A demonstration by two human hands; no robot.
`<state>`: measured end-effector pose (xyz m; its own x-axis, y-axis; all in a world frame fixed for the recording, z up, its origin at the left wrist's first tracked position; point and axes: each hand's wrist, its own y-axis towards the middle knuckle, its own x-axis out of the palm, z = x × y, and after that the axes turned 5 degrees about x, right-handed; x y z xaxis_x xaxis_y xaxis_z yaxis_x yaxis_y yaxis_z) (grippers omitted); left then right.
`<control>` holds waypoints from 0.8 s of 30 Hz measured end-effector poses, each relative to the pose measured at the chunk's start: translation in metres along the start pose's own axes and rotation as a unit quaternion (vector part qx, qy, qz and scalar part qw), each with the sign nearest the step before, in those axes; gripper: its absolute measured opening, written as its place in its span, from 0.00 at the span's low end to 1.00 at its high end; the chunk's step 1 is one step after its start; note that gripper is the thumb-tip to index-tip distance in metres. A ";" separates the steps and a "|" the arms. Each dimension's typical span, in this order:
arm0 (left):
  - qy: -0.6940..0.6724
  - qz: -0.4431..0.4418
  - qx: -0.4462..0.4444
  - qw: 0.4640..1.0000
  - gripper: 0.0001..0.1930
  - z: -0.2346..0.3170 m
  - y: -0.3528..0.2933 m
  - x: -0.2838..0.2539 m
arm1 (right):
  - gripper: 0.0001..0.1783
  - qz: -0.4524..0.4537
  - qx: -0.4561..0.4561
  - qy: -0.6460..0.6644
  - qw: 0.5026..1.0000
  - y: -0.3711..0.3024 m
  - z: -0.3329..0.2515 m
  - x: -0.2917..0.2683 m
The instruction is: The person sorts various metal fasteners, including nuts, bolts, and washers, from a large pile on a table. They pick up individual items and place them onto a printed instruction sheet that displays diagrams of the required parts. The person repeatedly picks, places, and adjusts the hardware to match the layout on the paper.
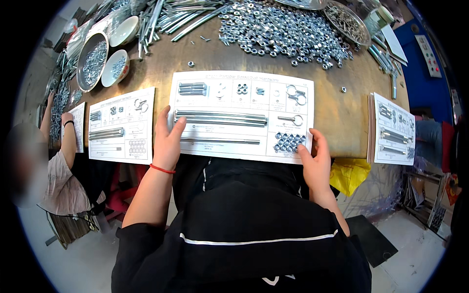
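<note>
Between my hands is a white printed hardware card [224,103] at the table's front edge. Its compartments show bolts, long rods, a ring pin and a cluster of nuts [288,142] at the lower right. My left hand [167,141], with a red cord on its wrist, grips the card's left edge, thumb on top near the rods. My right hand [317,161] pinches the lower right corner, its thumb beside the nuts. The fingers under the card are hidden. Similar cards lie to the left [137,122] and stand stacked to the right [393,136].
A big heap of loose nuts [278,34] covers the far table, with long bolts [195,22] beside it. Bowls of small screws [94,63] stand at the left, a metal dish of screws [347,22] at the far right. A co-worker's hand [67,118] is at the left.
</note>
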<state>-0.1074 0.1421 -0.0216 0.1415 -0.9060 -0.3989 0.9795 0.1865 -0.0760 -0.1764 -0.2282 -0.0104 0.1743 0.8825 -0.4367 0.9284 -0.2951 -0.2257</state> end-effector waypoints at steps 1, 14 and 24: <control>-0.143 0.017 -0.047 0.988 0.35 0.014 0.004 0.002 | 0.25 -0.024 0.056 0.131 0.990 0.000 -0.017 0.002; -0.422 -0.050 -0.311 0.850 0.27 0.036 0.044 -0.043 | 0.25 0.053 0.057 0.341 0.937 0.008 -0.041 0.001; -0.537 -0.321 -0.253 0.738 0.29 0.120 0.048 0.005 | 0.24 0.173 0.018 0.332 0.927 0.010 -0.050 -0.112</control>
<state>-0.0425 0.1010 0.0826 -0.0300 -0.5982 0.8008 0.7541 -0.5394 -0.3747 -0.1700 -0.3122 0.0799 0.6348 0.7597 0.1412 0.7693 -0.6044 -0.2068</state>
